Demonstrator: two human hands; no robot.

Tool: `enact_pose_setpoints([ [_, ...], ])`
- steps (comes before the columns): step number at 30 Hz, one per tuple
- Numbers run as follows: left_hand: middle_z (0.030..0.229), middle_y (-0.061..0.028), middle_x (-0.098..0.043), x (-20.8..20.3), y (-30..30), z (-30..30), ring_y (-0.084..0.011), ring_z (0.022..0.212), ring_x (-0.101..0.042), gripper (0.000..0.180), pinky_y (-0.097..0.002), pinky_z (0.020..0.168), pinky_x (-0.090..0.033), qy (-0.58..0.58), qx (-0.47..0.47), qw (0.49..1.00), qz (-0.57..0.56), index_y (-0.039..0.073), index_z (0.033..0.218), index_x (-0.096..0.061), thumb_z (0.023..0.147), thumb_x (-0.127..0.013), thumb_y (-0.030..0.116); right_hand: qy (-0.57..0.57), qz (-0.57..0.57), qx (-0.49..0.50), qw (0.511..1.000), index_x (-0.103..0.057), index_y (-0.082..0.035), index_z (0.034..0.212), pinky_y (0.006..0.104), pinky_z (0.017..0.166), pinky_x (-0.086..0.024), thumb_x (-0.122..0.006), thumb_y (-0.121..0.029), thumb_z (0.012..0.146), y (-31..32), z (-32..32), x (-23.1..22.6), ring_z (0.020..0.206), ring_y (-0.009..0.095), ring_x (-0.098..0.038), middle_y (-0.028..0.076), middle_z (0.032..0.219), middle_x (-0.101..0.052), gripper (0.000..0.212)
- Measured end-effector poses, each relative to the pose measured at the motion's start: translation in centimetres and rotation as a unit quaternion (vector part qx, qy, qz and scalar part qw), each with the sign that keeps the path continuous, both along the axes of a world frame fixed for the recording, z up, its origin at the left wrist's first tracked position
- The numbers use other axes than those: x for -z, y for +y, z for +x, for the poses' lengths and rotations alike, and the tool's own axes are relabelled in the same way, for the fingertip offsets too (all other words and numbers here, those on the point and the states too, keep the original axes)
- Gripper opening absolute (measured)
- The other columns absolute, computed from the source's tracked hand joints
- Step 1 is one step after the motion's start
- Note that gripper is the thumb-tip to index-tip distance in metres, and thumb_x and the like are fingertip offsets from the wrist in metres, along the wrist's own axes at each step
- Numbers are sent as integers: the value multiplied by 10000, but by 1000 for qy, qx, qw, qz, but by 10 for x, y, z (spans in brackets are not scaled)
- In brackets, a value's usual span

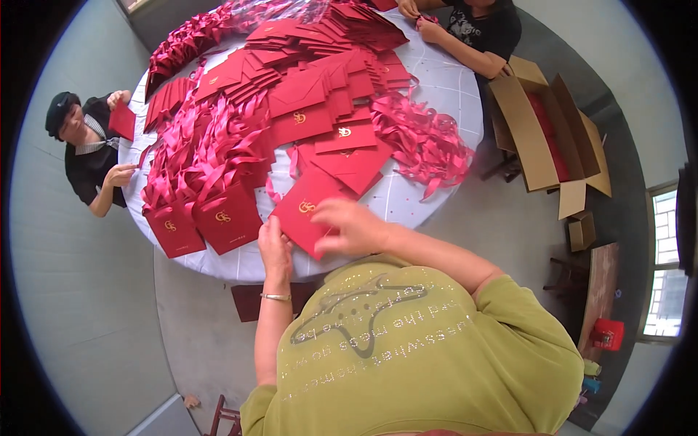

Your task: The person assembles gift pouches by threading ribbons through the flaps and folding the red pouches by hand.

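Observation:
A flat red paper gift bag (299, 198) with a gold emblem lies at the table's near edge, in front of me. My left hand (275, 251) is closed at its left edge, fingers pointing up and a silver bangle on the wrist. Over the bag's right part hovers my right hand (356, 229), a little blurred, its fingers bent and apart from the thumb; nothing shows between them. To the left lie similar red bags (227, 220) with a heap of pink-red ribbons (211, 145) over them. Just beyond are stacked red bags with flaps (298, 109).
A white cloth (429, 80) covers the round table. Loose ribbons (425, 142) are piled at right. A person (91, 149) at left holds a red bag; another person (483, 33) works at the far right. An opened cardboard box (542, 131) with red contents stands beside the table.

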State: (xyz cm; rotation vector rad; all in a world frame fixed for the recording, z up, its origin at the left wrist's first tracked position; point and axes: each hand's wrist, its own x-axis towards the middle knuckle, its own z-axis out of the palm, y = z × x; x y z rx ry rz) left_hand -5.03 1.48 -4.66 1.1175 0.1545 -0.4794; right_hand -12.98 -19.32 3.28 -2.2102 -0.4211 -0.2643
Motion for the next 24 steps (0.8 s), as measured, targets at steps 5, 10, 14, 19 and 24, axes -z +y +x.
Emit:
enact_pose_setpoints([
  [5, 848, -92, -661, 5, 7, -3, -190, 736, -659, 249, -297, 637, -525, -101, 66, 967, 225, -23, 1090, -543, 924, -626, 141, -106, -127, 323, 932, -694, -73, 841, 408, 785, -499, -743, -167, 725, -133, 39, 41, 848, 297, -612, 98, 873, -651, 157],
  [10, 965, -255, -624, -59, -12, -14, -439, 922, -614, 438, -462, 836, -502, -312, 46, 771, 553, -84, 1157, -514, 831, -691, 148, -41, -301, 356, 884, -698, -91, 803, 404, 769, -505, -748, -191, 722, -188, 52, 60, 882, 307, -590, 91, 887, -617, 139],
  [14, 1128, -267, -573, -70, -14, -23, -401, 1053, -577, 443, -449, 902, -474, -416, 49, 676, 606, -71, 1167, -518, 818, -692, 139, -55, -295, 372, 878, -695, -75, 787, 403, 773, -503, -744, -204, 740, -179, 60, 52, 867, 305, -599, 102, 866, -627, 146],
  [19, 992, -183, -687, -81, -29, -35, -294, 943, -676, 314, -364, 839, -519, -299, 121, 873, 366, -46, 1092, -633, 854, -684, 153, 116, 142, 289, 940, -651, -1, 798, 304, 591, -470, -677, -191, 864, -140, 36, 1, 640, 123, -587, 57, 708, -640, 203],
  [24, 1022, -121, -683, -80, -82, -26, -210, 924, -668, 451, -324, 836, -539, 47, 307, 951, 2, -43, 1153, -605, 1008, -503, 371, 83, 126, 116, 982, -683, -18, 882, 317, 637, -517, -668, -139, 863, -62, -1, -8, 693, 192, -665, 119, 790, -686, 123],
])
